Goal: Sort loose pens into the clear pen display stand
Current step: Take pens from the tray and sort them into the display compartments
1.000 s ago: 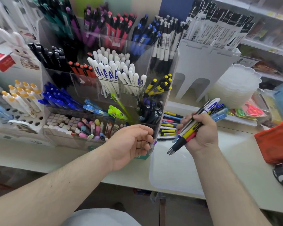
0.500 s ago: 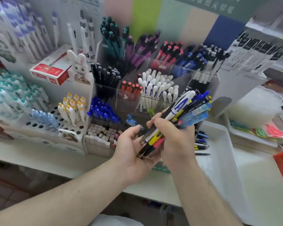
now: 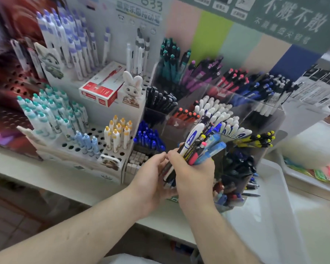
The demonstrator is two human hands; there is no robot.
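Head view. Clear pen display stand sits on the counter at about 1 o'clock from the hands: transparent tiered compartments, pens standing tilted, sorted by colour. Back tier: teal, purple, red-capped and blue pens. Middle tier: black pens, orange-tipped pens, a dense block of white pens with blue print. Lower tier: blue pens at the 9 o'clock side, yellow-and-black pens at the 3 o'clock side, dark pens below them. Frame is motion-blurred; fine detail on the stand is not readable.

Loose pens: a mixed bundle in front of the stand, fanned toward 1 o'clock. Visible in it: a white pen with blue print, a yellow-tipped black pen, a pink one, translucent light-blue barrels.

Right hand: fingers curled round the lower part of the bundle, gripping it.

Left hand: at 9 o'clock of the right hand and touching it, fingers curled in at the lower ends of the bundle. Whether it pinches one pen or only steadies the bundle, cannot tell.

White tray on the counter at 4 o'clock from the hands, a few pens lying at its far end beside the stand. White perforated rack with upright pens at 10 o'clock.
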